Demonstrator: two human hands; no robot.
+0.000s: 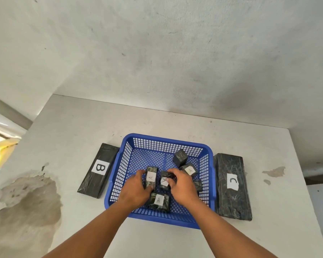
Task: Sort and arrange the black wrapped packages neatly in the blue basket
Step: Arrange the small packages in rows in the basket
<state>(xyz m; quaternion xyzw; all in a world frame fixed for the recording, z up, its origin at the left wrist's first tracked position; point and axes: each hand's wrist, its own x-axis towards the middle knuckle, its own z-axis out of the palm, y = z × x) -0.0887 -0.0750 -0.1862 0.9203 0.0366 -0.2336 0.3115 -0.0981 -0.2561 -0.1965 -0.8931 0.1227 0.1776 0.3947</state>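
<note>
Both hands squaring small A packages in blue basket (205, 151)
Left hand (136, 190) fingers pinching one package (151, 178), right hand (181, 185) probably pinching another (164, 180); you press them flush, labels up

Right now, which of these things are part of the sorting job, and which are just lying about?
Part of the job:
- blue basket
- small A packages in it
- left hand on one
- right hand on another

Lying about:
- B package left of the basket
- C package right of it
- table

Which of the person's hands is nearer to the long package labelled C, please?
Right. The right hand is inside the basket, towards the C package beside it; the left hand is farther away.
</note>
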